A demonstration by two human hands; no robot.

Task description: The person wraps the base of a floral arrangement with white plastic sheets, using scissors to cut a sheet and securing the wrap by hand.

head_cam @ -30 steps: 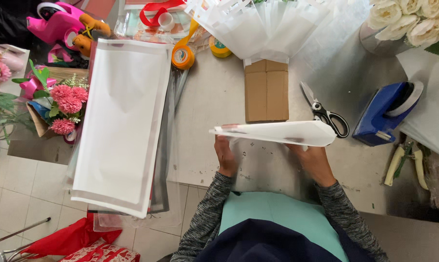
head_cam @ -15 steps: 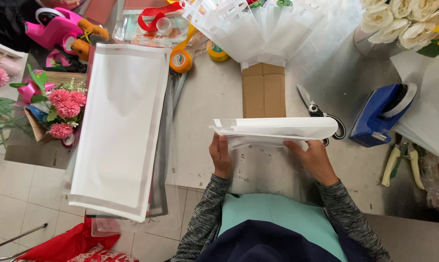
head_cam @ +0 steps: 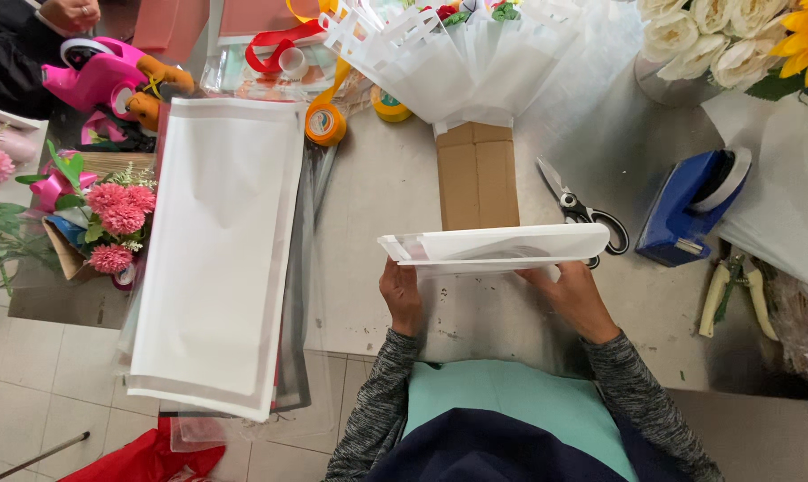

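Head view: our left hand [head_cam: 401, 299] and right hand [head_cam: 575, 299] pinch the white sleeve [head_cam: 497, 247] just above them; it looks light, floppy, slippery, best gripped along its near edge.

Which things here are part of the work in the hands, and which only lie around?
In hand:
- folded white paper sheet
- left hand
- right hand

Lying about:
- black-handled scissors
- blue tape dispenser
- brown cardboard piece
- tall stack of white sheets

Both hands (bare) grip white sleeve [head_cam: 497, 247] — flat.
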